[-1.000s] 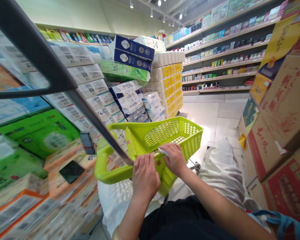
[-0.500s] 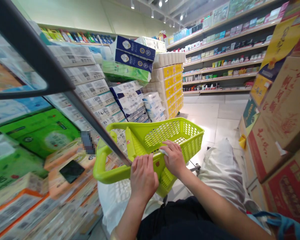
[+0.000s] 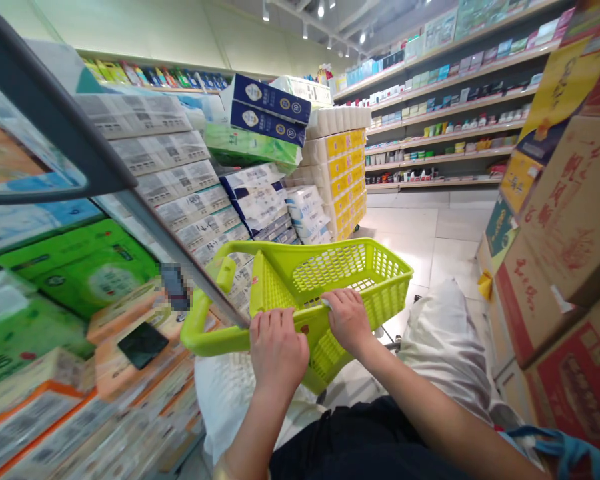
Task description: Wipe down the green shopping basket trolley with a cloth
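A lime-green plastic shopping basket (image 3: 375,267) on a wheeled frame stands in front of me in a shop aisle. My left hand (image 3: 276,347) is closed over the basket's near rim, fingers curled on the edge. My right hand (image 3: 349,319) grips the same rim a little to the right, with a small white thing (image 3: 325,303) pinched under its fingers. The basket's green handle (image 3: 207,320) sticks out to the left. A dark metal bar (image 3: 145,220) runs diagonally from the upper left down to my left hand.
Stacked tissue and paper packs (image 3: 190,180) fill the left side, with a black phone (image 3: 143,345) lying on an orange pack. Cardboard boxes (image 3: 565,220) line the right. White sacks (image 3: 445,340) lie on the tiled floor (image 3: 430,227). Shelves of goods (image 3: 445,120) stand at the back.
The basket has shifted a little to the left and up in view. Both hands stayed on its rim and moved with it.
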### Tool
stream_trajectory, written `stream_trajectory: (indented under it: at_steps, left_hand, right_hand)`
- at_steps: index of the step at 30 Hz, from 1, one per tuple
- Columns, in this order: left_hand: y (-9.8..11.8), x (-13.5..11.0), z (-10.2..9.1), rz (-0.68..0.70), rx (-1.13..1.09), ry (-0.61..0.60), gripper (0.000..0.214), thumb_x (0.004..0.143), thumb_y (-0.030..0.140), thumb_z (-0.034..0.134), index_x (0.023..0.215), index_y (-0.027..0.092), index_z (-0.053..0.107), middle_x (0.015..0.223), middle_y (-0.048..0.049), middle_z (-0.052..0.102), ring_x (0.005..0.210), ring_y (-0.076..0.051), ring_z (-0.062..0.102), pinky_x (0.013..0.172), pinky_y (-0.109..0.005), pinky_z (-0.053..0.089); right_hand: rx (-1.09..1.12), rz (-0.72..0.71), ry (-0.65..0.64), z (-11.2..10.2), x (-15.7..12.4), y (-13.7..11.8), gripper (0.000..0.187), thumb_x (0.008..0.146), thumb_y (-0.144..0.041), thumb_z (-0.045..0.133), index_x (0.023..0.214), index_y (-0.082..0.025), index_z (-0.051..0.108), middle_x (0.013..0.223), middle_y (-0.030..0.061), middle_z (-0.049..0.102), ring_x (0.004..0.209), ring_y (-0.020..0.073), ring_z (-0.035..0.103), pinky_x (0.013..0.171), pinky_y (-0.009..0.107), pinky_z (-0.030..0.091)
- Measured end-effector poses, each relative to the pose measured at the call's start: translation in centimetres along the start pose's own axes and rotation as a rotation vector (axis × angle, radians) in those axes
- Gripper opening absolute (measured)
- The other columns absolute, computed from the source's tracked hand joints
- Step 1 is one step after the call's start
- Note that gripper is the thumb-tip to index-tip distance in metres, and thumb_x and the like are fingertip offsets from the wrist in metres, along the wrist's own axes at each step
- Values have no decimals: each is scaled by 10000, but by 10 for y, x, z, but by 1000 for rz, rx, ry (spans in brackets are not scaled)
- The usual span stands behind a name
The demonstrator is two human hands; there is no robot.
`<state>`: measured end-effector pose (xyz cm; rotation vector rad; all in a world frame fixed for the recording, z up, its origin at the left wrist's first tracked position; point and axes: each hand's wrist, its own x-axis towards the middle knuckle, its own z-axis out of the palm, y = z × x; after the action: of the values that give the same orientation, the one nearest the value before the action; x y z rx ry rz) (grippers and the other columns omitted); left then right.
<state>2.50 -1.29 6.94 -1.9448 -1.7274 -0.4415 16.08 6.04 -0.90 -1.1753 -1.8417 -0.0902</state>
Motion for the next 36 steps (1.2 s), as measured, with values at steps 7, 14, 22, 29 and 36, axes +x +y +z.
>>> stream_trajectory:
  at_steps: [7,14,22,29,36]
  left_hand:
    - [23,8,27,57,-48,-106,530,734,142,517,1263,117,535,1226,-122,612,1179,-261,502,1126,-455,220]
    - [15,4,42,65,28,-134,431,750,168,542,1177,115,561,1058,-117,618,1049,-282,505,1009,-450,305]
    - [10,5,46,105,22,-122,389,791,178,520,1174,121,541,1028,-114,592,1012,-270,490,995,-454,290]
    - [11,6,48,93,19,-128,444,745,164,549,1185,109,534,1026,-114,588,1028,-276,482,1008,-461,279]
    - [8,5,47,112,10,-104,409,768,162,524,1173,108,541,1013,-111,596,1020,-266,489,993,-445,288]
  right_hand:
    - [35,-43,-94,4,-1,-14,248,875,-106,499,1056,-227,617,1029,45,657,974,193,537,940,335,338]
    - [-36,175,-77,-3,-5,6,354,789,-46,484,1054,-221,640,1045,60,651,1017,212,514,1001,361,279]
    - [66,76,-131,6,-3,-9,397,791,-56,484,1109,-261,605,1107,33,642,1076,189,508,1069,361,198]
    - [-15,230,-80,-1,-3,11,377,758,-38,487,1048,-229,632,1051,46,652,1058,202,513,1062,359,211]
    - [80,110,-133,6,-1,-11,386,791,-38,471,1069,-261,619,1072,20,657,1052,176,526,1078,366,163]
